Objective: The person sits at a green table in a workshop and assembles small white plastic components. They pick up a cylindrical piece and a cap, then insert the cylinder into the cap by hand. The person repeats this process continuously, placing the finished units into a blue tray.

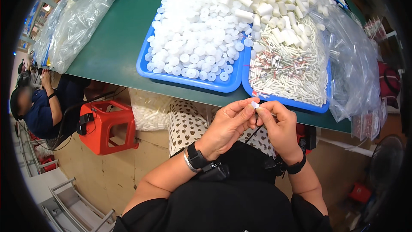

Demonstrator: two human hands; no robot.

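The left hand (234, 122) and right hand (278, 123) pinched a small white piece (255, 105) near the green table (122, 38). Beyond, white discs (193, 45) filled the left blue tray (189, 83); a clear plastic bag (354, 71) crowded the right blue tray (294, 105).

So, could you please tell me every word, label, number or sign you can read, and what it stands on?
No text can be read.
Small white piece in the hands: none visible.
Red-and-white patch at the right blue tray: too small to read.
Clear bag at right: any print too blurred.
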